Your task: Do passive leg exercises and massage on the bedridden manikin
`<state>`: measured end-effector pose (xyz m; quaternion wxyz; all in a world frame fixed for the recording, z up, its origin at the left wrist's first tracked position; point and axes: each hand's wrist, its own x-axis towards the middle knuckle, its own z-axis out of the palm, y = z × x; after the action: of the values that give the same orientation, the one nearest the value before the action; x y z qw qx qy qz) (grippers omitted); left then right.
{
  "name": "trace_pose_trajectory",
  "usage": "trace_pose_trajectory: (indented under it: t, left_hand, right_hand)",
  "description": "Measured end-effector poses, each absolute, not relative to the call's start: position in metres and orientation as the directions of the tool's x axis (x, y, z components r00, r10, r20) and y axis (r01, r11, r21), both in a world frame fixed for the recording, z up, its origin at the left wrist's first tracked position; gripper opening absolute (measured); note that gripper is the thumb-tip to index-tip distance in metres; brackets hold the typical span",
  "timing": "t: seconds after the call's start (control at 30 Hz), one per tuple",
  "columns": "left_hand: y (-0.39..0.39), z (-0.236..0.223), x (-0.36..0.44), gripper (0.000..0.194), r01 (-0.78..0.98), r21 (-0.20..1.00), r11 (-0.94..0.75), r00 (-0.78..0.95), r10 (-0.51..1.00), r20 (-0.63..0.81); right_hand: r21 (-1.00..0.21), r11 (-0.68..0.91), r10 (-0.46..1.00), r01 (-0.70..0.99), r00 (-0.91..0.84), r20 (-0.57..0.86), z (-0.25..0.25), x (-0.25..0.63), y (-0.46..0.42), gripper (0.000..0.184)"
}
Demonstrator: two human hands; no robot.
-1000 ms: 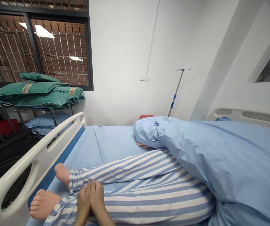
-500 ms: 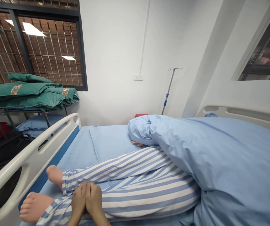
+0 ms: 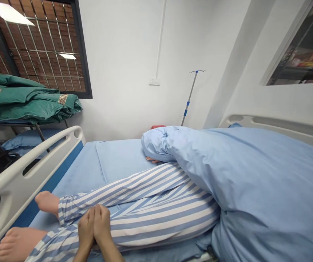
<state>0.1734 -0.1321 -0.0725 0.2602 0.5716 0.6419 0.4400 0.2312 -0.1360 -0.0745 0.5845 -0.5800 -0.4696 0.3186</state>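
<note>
Over the striped pyjama legs (image 3: 156, 207), the left hand (image 3: 86, 230) and right hand (image 3: 102, 222) are laid side by side, touching; palms are hidden, so any grip cannot be told. The upper body is covered by a blue blanket (image 3: 254, 174).

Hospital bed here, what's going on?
A person's left hand and right hand rest side by side on the striped pajama trousers of someone lying on the bed. A bare foot lies near the white bed rail. A light blue blanket covers the rest of the body, and a drip stand stands beyond the bed.
</note>
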Motion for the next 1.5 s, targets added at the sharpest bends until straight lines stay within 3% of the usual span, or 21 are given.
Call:
trace_pose_trajectory:
  t: [0.17, 0.3, 0.4, 0.6, 0.77, 0.9, 1.07, 1.17, 1.37, 1.5]
  left_hand:
    - [-0.131, -0.072, 0.174, 0.039, 0.519, 0.855, 0.005, -0.25, 0.957, 0.147]
    - [-0.134, -0.071, 0.178, 0.037, 0.58, 0.815, 0.011, -0.232, 0.961, 0.152]
    - [-0.134, -0.074, 0.179, 0.038, 0.622, 0.782, -0.025, -0.2, 0.961, 0.19]
    - [-0.133, -0.078, 0.182, 0.036, 0.622, 0.782, -0.033, -0.235, 0.945, 0.227]
    - [-0.132, -0.07, 0.192, 0.039, 0.525, 0.847, -0.086, -0.193, 0.957, 0.217]
    - [-0.135, -0.071, 0.203, 0.039, 0.421, 0.904, -0.081, -0.204, 0.962, 0.182]
    - [-0.14, -0.084, 0.204, 0.041, 0.504, 0.855, -0.125, -0.174, 0.955, 0.242]
    - [-0.139, -0.087, 0.202, 0.041, 0.521, 0.839, -0.157, -0.155, 0.949, 0.274]
    - [-0.14, -0.091, 0.202, 0.036, 0.532, 0.827, -0.183, -0.126, 0.948, 0.291]
    - [-0.141, -0.1, 0.201, 0.034, 0.547, 0.824, -0.147, -0.19, 0.937, 0.293]
  right_hand:
    - [-0.931, 0.053, 0.92, 0.362, 0.344, 0.187, -0.066, 0.237, -0.143, 0.041]
    - [-0.799, 0.041, 0.944, 0.599, 0.238, 0.227, -0.053, 0.256, -0.154, 0.04]
    - [-0.729, 0.066, 0.957, 0.682, 0.164, 0.24, -0.049, 0.268, -0.159, 0.041]
    - [-0.8, 0.128, 0.942, 0.586, 0.181, 0.284, -0.061, 0.271, -0.158, 0.044]
    - [-0.859, 0.202, 0.914, 0.47, 0.225, 0.338, -0.065, 0.273, -0.158, 0.045]
    - [-0.917, 0.211, 0.913, 0.338, 0.266, 0.308, -0.068, 0.275, -0.157, 0.042]
    - [-0.956, 0.185, 0.918, 0.227, 0.306, 0.251, -0.075, 0.271, -0.151, 0.037]
    - [-0.95, 0.172, 0.917, 0.259, 0.31, 0.251, -0.072, 0.27, -0.149, 0.039]
    - [-0.829, 0.164, 0.91, 0.534, 0.243, 0.337, -0.057, 0.281, -0.161, 0.039]
    - [-0.816, 0.18, 0.907, 0.549, 0.228, 0.354, -0.067, 0.285, -0.167, 0.041]
